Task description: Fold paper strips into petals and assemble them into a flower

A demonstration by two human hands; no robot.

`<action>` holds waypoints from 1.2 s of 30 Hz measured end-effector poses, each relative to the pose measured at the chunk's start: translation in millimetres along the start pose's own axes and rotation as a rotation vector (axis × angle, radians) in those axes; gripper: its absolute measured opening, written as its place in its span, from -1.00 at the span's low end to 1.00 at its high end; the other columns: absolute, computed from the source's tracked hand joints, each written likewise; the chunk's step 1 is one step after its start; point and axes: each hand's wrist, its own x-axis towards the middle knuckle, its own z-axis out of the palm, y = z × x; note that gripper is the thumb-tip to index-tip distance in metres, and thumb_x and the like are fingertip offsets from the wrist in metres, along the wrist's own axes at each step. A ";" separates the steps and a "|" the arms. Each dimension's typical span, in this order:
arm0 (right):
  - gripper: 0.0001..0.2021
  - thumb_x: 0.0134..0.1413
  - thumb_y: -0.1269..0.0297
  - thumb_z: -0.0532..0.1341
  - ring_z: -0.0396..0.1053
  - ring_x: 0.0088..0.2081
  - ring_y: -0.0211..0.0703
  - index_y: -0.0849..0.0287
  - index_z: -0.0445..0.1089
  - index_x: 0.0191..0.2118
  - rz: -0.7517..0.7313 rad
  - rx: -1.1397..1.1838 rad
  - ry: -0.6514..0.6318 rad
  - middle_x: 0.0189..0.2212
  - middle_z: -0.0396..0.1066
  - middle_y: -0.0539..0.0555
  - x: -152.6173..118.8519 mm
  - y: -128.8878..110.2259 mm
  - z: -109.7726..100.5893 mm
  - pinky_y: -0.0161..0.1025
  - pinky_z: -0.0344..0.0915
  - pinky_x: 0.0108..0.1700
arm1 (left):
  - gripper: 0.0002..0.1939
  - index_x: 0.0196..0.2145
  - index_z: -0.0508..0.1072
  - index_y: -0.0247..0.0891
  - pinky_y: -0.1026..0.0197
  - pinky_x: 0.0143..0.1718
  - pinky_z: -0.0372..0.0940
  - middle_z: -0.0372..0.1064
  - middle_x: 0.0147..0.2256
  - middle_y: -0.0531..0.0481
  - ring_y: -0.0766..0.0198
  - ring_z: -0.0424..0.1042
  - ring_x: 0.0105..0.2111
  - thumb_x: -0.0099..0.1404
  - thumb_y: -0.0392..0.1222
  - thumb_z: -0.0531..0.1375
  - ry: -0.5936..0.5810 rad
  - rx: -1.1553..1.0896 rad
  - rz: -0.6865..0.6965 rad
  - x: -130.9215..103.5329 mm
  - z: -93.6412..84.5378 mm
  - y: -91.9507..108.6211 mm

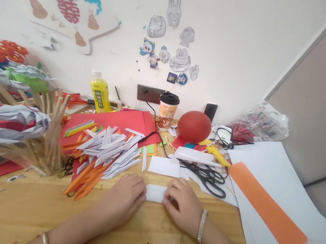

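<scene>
A small white strip of paper point(155, 193) lies across the table between my hands, its two ends under my fingers. My left hand point(128, 195) has its fingers closed on the left end. Curled in the same way, my right hand point(181, 203) grips the right end. Just beyond the strip is a white paper rectangle point(164, 166). Black-handled scissors point(207, 177) rest to the right of it on white sheets. Left of my hands, folded white paper pieces point(114, 147) are heaped beside folded orange pieces point(87, 178).
Wooden sticks and paper flowers point(11, 119) crowd the left. At the back stand a yellow drink bottle point(101, 94) and a lidded cup point(167, 112), with a red balloon point(194, 126) beside them. An orange paper strip point(268, 208) lies on large white sheets point(297, 186) at right.
</scene>
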 end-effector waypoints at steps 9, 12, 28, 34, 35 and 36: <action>-0.85 -0.09 0.51 0.15 0.14 -0.34 -0.17 0.20 0.18 -0.56 0.121 -0.088 0.106 -0.47 0.22 0.01 1.0 -3.7 13.3 -0.24 0.04 -0.29 | -0.81 -0.49 0.34 -0.27 0.15 -0.31 0.14 0.30 -0.47 -0.01 0.21 0.25 -0.40 0.23 -0.32 0.00 0.055 0.040 -0.123 6.4 6.5 4.1; -0.84 -0.12 0.51 0.15 0.14 -0.35 -0.17 0.20 0.16 -0.57 0.136 -0.113 0.125 -0.48 0.21 0.00 1.9 -5.5 15.6 -0.24 0.03 -0.30 | -0.87 -0.41 0.38 -0.27 0.17 -0.33 0.13 0.30 -0.45 0.00 0.21 0.25 -0.38 0.18 -0.36 0.04 0.096 0.015 -0.117 6.2 9.6 1.6; -0.81 -0.13 0.40 0.28 0.16 -0.33 -0.20 0.19 0.22 -0.54 0.254 -0.005 0.098 -0.47 0.24 -0.05 4.2 -2.1 13.2 -0.27 0.04 -0.26 | -0.73 -0.13 0.43 0.03 0.24 -0.43 -0.02 0.20 -0.50 0.04 0.26 0.13 -0.46 0.36 -0.22 -0.01 0.043 0.265 0.302 -0.5 -5.7 -14.6; -0.85 -0.18 0.45 0.28 0.19 -0.32 -0.20 0.17 0.26 -0.48 0.299 0.033 0.021 -0.45 0.28 -0.06 5.4 0.4 -0.7 -0.27 0.06 -0.26 | -0.74 -0.12 0.42 0.06 0.26 -0.41 0.01 0.21 -0.45 0.06 0.28 0.17 -0.42 0.35 -0.22 0.02 -0.060 0.199 0.233 -6.3 -19.8 -20.0; -0.85 -0.18 0.45 0.28 0.20 -0.32 -0.19 0.17 0.27 -0.47 0.291 0.037 0.000 -0.44 0.29 -0.06 5.3 1.4 -3.4 -0.26 0.07 -0.26 | -0.75 -0.15 0.44 0.05 0.25 -0.40 0.01 0.21 -0.45 0.06 0.28 0.17 -0.42 0.35 -0.21 0.01 -0.062 0.178 0.219 -7.0 -22.1 -18.7; -0.85 -0.17 0.46 0.28 0.21 -0.31 -0.19 0.16 0.29 -0.43 0.277 0.041 -0.023 -0.43 0.30 -0.05 5.1 2.7 -6.1 -0.25 0.08 -0.25 | -0.75 -0.19 0.46 0.01 0.25 -0.40 0.01 0.20 -0.46 0.06 0.28 0.17 -0.42 0.35 -0.21 0.00 -0.066 0.157 0.211 -7.5 -24.3 -17.2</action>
